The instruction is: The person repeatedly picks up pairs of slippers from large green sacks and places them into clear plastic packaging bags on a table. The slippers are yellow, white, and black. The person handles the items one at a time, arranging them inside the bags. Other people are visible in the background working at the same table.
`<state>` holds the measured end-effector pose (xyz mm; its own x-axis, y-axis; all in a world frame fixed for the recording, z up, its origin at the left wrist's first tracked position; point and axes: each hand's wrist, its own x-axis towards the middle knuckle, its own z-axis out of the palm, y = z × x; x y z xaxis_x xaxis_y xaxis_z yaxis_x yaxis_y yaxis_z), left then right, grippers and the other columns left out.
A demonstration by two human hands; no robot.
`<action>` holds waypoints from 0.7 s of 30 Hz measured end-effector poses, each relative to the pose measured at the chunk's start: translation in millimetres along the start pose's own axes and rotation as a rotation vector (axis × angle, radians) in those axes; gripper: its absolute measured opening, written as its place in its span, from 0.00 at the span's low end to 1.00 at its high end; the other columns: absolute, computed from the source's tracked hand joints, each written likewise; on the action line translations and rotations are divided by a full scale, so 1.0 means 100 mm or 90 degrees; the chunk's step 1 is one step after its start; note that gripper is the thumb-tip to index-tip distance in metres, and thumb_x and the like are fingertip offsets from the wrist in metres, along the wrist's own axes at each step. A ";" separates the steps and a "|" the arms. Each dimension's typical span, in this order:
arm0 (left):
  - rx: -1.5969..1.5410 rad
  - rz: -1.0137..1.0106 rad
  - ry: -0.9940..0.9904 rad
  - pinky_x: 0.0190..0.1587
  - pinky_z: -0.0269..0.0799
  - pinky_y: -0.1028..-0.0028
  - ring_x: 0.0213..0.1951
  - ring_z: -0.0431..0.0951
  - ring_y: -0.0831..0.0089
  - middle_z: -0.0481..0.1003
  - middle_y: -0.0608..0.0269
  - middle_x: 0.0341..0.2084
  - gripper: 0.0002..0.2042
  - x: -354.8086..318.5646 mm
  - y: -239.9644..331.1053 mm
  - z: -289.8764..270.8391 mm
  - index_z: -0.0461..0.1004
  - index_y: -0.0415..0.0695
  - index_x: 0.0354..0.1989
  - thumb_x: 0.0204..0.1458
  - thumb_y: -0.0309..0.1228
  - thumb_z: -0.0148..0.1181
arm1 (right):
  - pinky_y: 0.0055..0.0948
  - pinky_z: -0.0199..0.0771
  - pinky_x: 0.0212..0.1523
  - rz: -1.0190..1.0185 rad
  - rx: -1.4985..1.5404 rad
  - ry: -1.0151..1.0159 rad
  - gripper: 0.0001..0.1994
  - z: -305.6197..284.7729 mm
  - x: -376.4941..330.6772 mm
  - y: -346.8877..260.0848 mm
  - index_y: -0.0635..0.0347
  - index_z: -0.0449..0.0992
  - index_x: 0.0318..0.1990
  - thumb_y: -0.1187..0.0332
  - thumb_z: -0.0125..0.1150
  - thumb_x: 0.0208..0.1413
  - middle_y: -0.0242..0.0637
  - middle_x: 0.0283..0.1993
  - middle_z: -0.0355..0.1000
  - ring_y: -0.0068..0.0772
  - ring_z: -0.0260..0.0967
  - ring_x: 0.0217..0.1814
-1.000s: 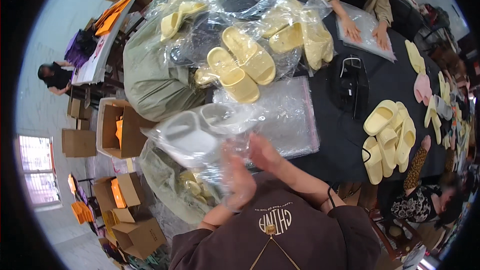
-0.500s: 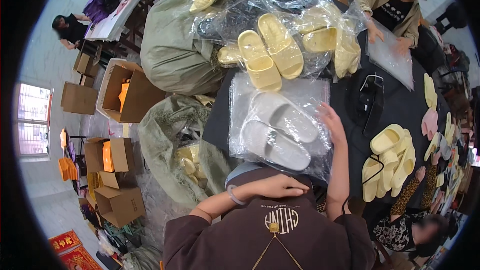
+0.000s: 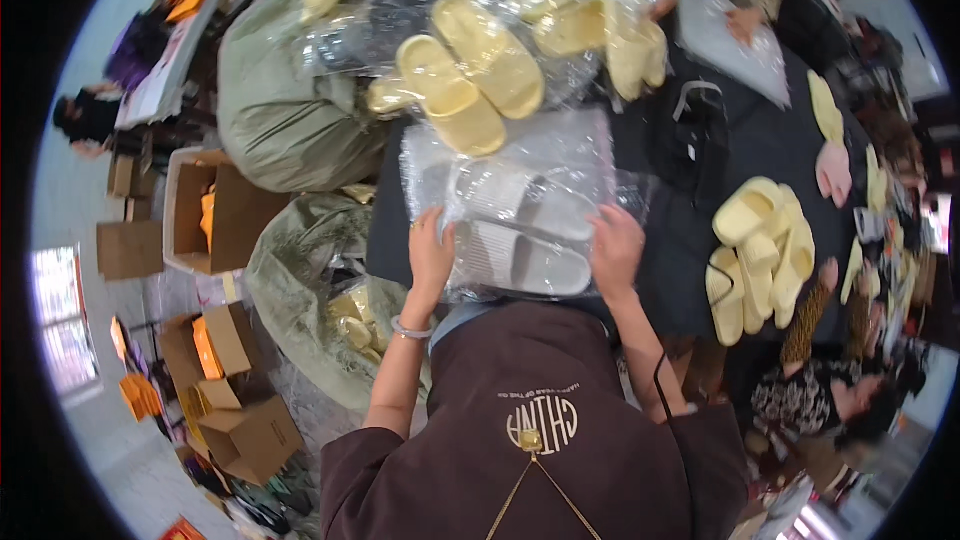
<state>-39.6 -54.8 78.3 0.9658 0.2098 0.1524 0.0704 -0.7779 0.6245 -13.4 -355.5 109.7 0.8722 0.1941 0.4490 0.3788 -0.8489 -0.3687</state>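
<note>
Here the person presses a clear plastic bag [image 3: 510,205] flat on the dark table [image 3: 740,155], and inside the bag lies a pair of white slippers [image 3: 520,235], side by side. The left hand [image 3: 430,255] lies on the bag's near left edge with fingers spread and not closed around anything; the right hand [image 3: 615,250] rests on the near right edge in the same open, flat way. I judge that the packing step is almost finished: the slippers are in, and the next move probably needs the hands to smooth or close the bag's open end, though I cannot tell which end is open. Beyond the bag, a heap of other clear bags holds yellow slippers [image 3: 470,75]. To the right of the bag, loose yellow slippers [image 3: 760,250] are stacked on the table. To its left, lower down, an open cardboard box [image 3: 205,210] holds something orange, and a grey-green sack [image 3: 300,260] stands open with yellow packets inside.
</note>
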 end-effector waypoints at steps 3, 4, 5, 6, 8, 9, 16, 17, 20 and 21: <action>-0.033 0.088 -0.012 0.53 0.63 0.62 0.51 0.68 0.50 0.70 0.47 0.45 0.14 0.11 0.37 0.02 0.71 0.36 0.45 0.49 0.23 0.57 | 0.45 0.58 0.56 -0.103 0.032 -0.109 0.14 0.39 0.23 -0.27 0.56 0.76 0.39 0.75 0.54 0.42 0.38 0.48 0.70 0.39 0.63 0.57; -0.038 0.109 -0.016 0.53 0.63 0.62 0.51 0.68 0.50 0.70 0.47 0.45 0.13 0.15 0.50 0.04 0.71 0.37 0.45 0.49 0.23 0.57 | 0.47 0.57 0.59 -0.133 -0.001 -0.102 0.12 0.64 0.24 -0.30 0.58 0.77 0.37 0.72 0.55 0.42 0.42 0.48 0.69 0.42 0.63 0.55; -0.035 0.143 -0.018 0.53 0.64 0.61 0.52 0.68 0.50 0.71 0.48 0.45 0.12 0.19 0.60 0.05 0.72 0.37 0.45 0.50 0.23 0.56 | 0.46 0.54 0.61 -0.130 -0.068 -0.215 0.14 0.81 0.26 -0.34 0.58 0.76 0.41 0.70 0.54 0.44 0.42 0.46 0.69 0.41 0.63 0.54; -0.033 0.178 -0.016 0.53 0.64 0.60 0.52 0.68 0.50 0.71 0.48 0.44 0.12 0.23 0.72 0.07 0.72 0.38 0.44 0.50 0.22 0.56 | 0.46 0.53 0.61 -0.109 -0.151 -0.273 0.14 0.99 0.27 -0.43 0.58 0.76 0.41 0.69 0.53 0.45 0.42 0.45 0.69 0.41 0.62 0.54; -0.034 0.251 -0.022 0.53 0.64 0.61 0.53 0.68 0.51 0.72 0.52 0.45 0.13 0.26 0.97 0.12 0.72 0.39 0.44 0.47 0.21 0.57 | 0.45 0.53 0.61 -0.095 -0.232 -0.342 0.14 1.16 0.33 -0.53 0.59 0.76 0.41 0.67 0.51 0.48 0.43 0.44 0.69 0.41 0.62 0.54; -0.038 0.292 -0.039 0.53 0.64 0.61 0.52 0.68 0.50 0.72 0.52 0.44 0.14 0.26 1.10 0.12 0.72 0.39 0.43 0.46 0.21 0.58 | 0.45 0.53 0.60 -0.096 -0.229 -0.354 0.13 1.19 0.36 -0.59 0.60 0.76 0.40 0.67 0.50 0.49 0.44 0.43 0.69 0.42 0.62 0.54; -0.009 0.496 -0.113 0.57 0.59 0.58 0.54 0.66 0.54 0.72 0.58 0.42 0.14 0.06 1.79 0.38 0.74 0.43 0.40 0.42 0.25 0.60 | 0.41 0.59 0.51 -0.196 -0.597 -0.275 0.12 1.26 0.31 -0.65 0.53 0.77 0.39 0.63 0.51 0.50 0.35 0.40 0.68 0.38 0.63 0.47; -0.009 0.486 -0.120 0.57 0.58 0.58 0.54 0.66 0.54 0.72 0.58 0.43 0.13 0.06 1.81 0.41 0.74 0.43 0.40 0.42 0.26 0.59 | 0.41 0.58 0.51 -0.195 -0.613 -0.284 0.12 1.23 0.29 -0.62 0.53 0.77 0.39 0.63 0.51 0.50 0.35 0.40 0.67 0.38 0.62 0.47; 0.000 0.463 -0.137 0.59 0.55 0.57 0.55 0.65 0.56 0.72 0.58 0.44 0.12 0.04 1.86 0.42 0.74 0.44 0.40 0.44 0.27 0.57 | 0.41 0.58 0.52 -0.194 -0.606 -0.317 0.13 1.17 0.29 -0.54 0.54 0.77 0.40 0.63 0.51 0.50 0.36 0.42 0.67 0.39 0.62 0.49; 0.007 0.467 -0.141 0.59 0.55 0.57 0.56 0.65 0.56 0.71 0.58 0.45 0.12 0.01 1.89 0.40 0.74 0.45 0.41 0.45 0.27 0.56 | 0.42 0.58 0.52 -0.197 -0.592 -0.327 0.13 1.18 0.30 -0.52 0.54 0.77 0.41 0.63 0.51 0.50 0.36 0.43 0.67 0.39 0.61 0.49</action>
<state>-15.3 -225.0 165.9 0.7940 -0.4852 0.3664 -0.6061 -0.6784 0.4151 29.5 -247.9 46.5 0.8864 0.4596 -0.0545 0.4101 -0.7255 0.5527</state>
